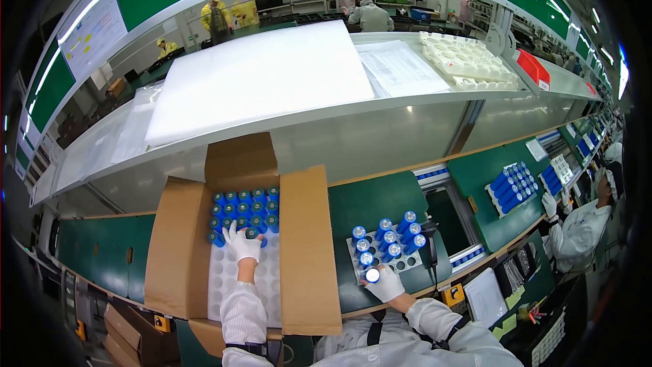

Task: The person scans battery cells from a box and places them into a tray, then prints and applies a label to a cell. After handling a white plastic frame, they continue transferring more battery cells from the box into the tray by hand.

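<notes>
My left hand (242,245), in a white glove, reaches into an open cardboard box (309,251). Its fingers and thumb are around a blue cylindrical battery cell (252,232) at the near edge of several rows of upright cells (244,197). Those cells stand in a white holed tray (261,278), whose nearer holes show no cells. To the right, my gloved right hand (387,284) grips another blue battery cell (372,275), its pale end facing up. That cell is at the near edge of a second holed tray (404,263), where several upright cells (388,238) stand.
A black handheld scanner (429,231) with a cable stands right of the second tray. Beyond it run a conveyor channel (451,214) and another cell-filled tray (511,190). A co-worker (577,231) works at far right. A shelf (285,112) crosses above, holding white foam sheet (265,75).
</notes>
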The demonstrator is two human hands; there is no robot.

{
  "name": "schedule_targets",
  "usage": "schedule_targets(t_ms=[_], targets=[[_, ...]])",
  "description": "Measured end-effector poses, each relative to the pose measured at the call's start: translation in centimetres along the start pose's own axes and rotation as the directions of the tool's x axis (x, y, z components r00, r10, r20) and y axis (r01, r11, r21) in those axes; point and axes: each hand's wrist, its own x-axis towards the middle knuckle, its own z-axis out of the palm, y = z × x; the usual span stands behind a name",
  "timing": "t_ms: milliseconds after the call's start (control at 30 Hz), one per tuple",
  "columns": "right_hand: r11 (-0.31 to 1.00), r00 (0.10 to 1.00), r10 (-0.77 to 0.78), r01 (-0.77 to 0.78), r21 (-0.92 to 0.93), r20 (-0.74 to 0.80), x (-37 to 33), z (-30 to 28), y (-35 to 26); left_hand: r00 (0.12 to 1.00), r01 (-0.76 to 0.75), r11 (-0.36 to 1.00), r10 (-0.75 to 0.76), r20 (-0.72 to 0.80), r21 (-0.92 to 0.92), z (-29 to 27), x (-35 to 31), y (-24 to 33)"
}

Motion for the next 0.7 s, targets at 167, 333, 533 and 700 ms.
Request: schedule_targets(t_ms=[167,333,533,700], targets=[[0.998,0.998,0.061,-0.061,-0.006,0.009,0.4,-0.6,-0.6,0.989,0.115,0.809,-0.146,-0.007,-0.576,-3.4,0.3,1.8],[0.997,0.996,0.060,-0.058,-0.044,0.060,0.8,-0.3,-0.6,0.967,0.149,0.331,-0.247,0.068,-0.932,-6.2,-2.0,1.7],[1.000,1.000,-0.004,0.004,-0.022,0.008,0.7,0.5,0.3,0.949,0.291,-0.209,-0.061,0.309,-0.934,-9.6,-6.5,3.1],[1.000,0.999,-0.025,0.026,-0.011,0.036,1.0,-0.1,-0.1,0.914,0.377,-0.321,-0.024,0.405,-0.869,-10.7,-8.8,4.2]])
